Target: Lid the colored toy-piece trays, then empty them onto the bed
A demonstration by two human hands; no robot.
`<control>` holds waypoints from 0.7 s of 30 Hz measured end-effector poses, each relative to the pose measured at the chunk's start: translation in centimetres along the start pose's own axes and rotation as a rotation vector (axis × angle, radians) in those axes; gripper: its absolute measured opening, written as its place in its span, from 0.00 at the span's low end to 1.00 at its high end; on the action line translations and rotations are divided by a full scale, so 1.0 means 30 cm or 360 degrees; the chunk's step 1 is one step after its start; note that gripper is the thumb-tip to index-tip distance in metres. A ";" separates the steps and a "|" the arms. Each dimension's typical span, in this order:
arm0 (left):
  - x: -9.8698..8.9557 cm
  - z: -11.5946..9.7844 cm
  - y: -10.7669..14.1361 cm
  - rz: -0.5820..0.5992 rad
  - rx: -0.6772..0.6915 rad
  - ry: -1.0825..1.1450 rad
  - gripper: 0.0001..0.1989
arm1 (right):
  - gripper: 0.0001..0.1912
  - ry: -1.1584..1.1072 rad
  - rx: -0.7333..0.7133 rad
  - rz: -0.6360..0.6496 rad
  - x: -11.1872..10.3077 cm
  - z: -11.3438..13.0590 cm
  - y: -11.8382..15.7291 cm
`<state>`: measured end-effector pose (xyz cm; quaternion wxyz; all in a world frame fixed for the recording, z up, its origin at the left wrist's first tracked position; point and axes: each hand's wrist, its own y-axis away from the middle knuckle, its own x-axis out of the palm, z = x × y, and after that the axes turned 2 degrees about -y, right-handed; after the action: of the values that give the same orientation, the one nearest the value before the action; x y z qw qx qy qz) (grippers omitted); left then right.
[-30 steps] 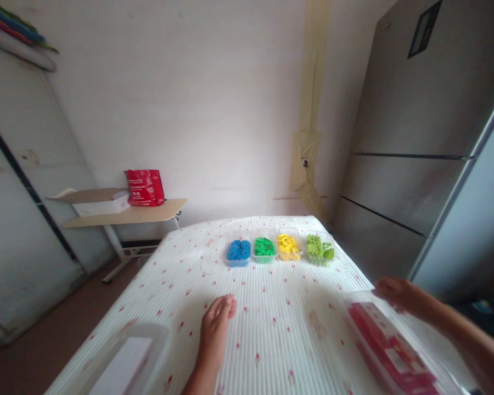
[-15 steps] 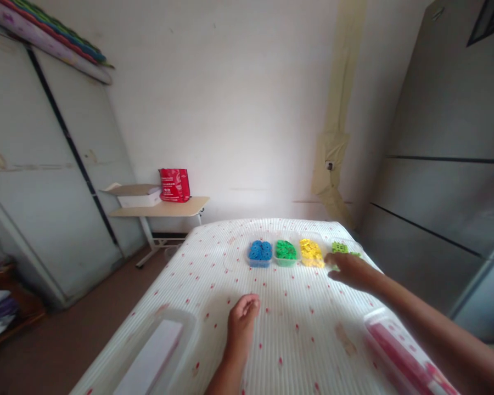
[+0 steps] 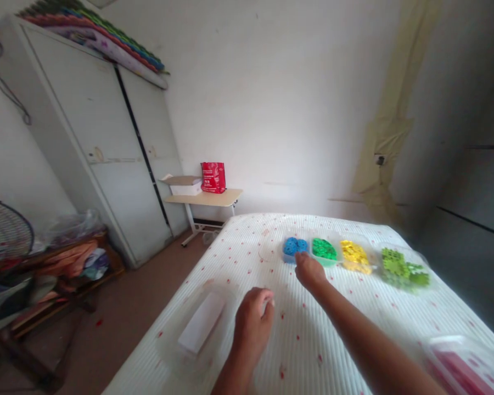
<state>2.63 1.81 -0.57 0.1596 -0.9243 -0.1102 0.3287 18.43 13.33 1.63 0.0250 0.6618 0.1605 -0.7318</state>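
Observation:
My right hand (image 3: 310,270) reaches forward with its fingers drawn together at the front edge of a clear tub of blue plastic pieces (image 3: 295,245). Whatever is in those fingers is hidden. My left hand (image 3: 254,315) hovers nearer to me over the bed, its fingers curled in towards the thumb; I cannot make out anything in it. To the right of the blue pieces stand tubs with green pieces (image 3: 324,248), yellow pieces (image 3: 354,254) and light-green pieces (image 3: 399,266), side by side in a row.
A white box-like block (image 3: 201,322) lies in a clear container on my left. At the lower right is a clear box with pink contents (image 3: 461,365). The spotted bed cover (image 3: 288,351) lies beneath everything. Beyond it, a small table (image 3: 226,196) bears a red bag (image 3: 213,177).
The view has turned left. My right hand has moved left from beside the yellow and light-green tubs to the blue one. My left hand stays low in front, still curled.

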 end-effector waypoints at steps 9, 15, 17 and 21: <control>-0.345 0.175 0.139 0.0056 -0.0500 -0.1199 0.33 | 0.11 0.0008 -0.0232 -0.0166 -0.003 0.077 0.249; -0.347 0.217 0.186 0.0248 -0.0651 -0.1225 0.42 | 0.09 -0.0089 -0.0571 -0.0403 0.010 0.114 0.457; -0.340 0.216 0.185 0.0234 -0.0678 -0.1241 0.41 | 0.09 -0.0147 -0.0696 -0.0412 0.013 0.116 0.509; -0.341 0.207 0.177 0.0182 -0.0655 -0.1301 0.38 | 0.06 -0.0209 -0.0832 -0.0386 0.009 0.104 0.566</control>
<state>-8.61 -4.86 -1.23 -0.1022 -0.7359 -0.1759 0.6458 19.64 -3.53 -1.85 0.1174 0.5601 0.4195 -0.7047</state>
